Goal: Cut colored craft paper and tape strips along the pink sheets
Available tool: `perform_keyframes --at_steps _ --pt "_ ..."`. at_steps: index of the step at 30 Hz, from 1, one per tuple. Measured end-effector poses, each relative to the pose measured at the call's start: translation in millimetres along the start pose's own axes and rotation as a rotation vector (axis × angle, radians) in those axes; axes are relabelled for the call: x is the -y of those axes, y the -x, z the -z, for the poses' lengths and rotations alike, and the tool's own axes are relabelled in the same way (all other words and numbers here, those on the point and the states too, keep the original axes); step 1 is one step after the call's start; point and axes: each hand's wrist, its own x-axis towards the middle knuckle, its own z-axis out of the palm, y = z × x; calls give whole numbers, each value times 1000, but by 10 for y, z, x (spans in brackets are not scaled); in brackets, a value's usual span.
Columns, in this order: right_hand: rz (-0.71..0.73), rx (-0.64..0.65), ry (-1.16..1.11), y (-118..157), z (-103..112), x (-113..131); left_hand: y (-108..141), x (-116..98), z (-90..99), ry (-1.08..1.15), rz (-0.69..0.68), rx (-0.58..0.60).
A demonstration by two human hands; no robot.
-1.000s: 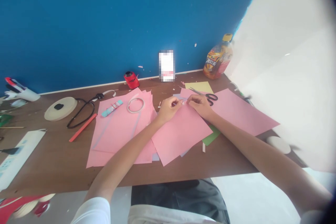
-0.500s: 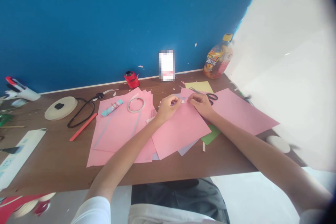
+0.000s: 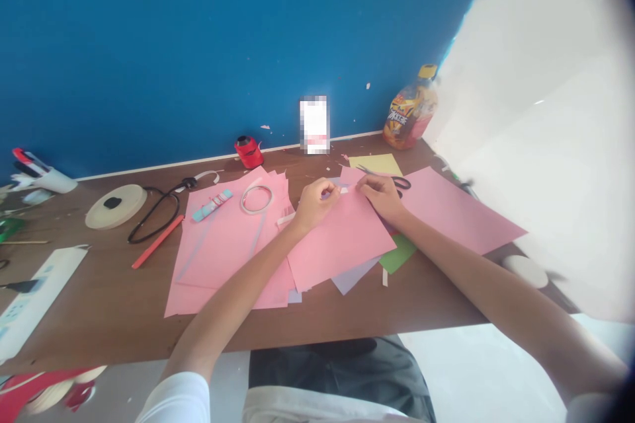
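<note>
Over the middle of the brown wooden desk (image 3: 347,314), you are working with both hands close together. Your left hand (image 3: 313,206) is curled and seems to be pinching a small pale paper scrap (image 3: 344,190), almost too small to make out, near the top of a pink sheet (image 3: 337,244). Your right hand (image 3: 381,198) is resting on that same sheet just beside the scrap — I cannot tell whether it is gripping the paper or only pressing on it. Black-handled scissors (image 3: 401,182) are lying just beyond your right hand, their blades reaching over a yellow sheet (image 3: 374,164). A green sheet (image 3: 399,254) and a lavender sheet (image 3: 352,277) are poking out from under the pink sheet, while another pink sheet (image 3: 461,211) is lying to the right. To the left, a loose pile of pink sheets (image 3: 223,258) is carrying a blue glue stick (image 3: 212,205) and a roll of clear tape (image 3: 256,199). A red tape dispenser (image 3: 249,152) is sitting near the blue wall (image 3: 198,46).
</note>
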Motion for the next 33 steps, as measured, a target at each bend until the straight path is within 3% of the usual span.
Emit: perform_keyframes --at_steps 15,23,33 --pt "-39 -73 -48 -6 -5 -4 4 -15 0 -16 -70 -48" --pt "-82 -191 -66 -57 58 -53 -16 63 39 36 -52 -109" --pt "-29 -172 -29 -48 57 -22 -10 78 55 25 -8 -92"
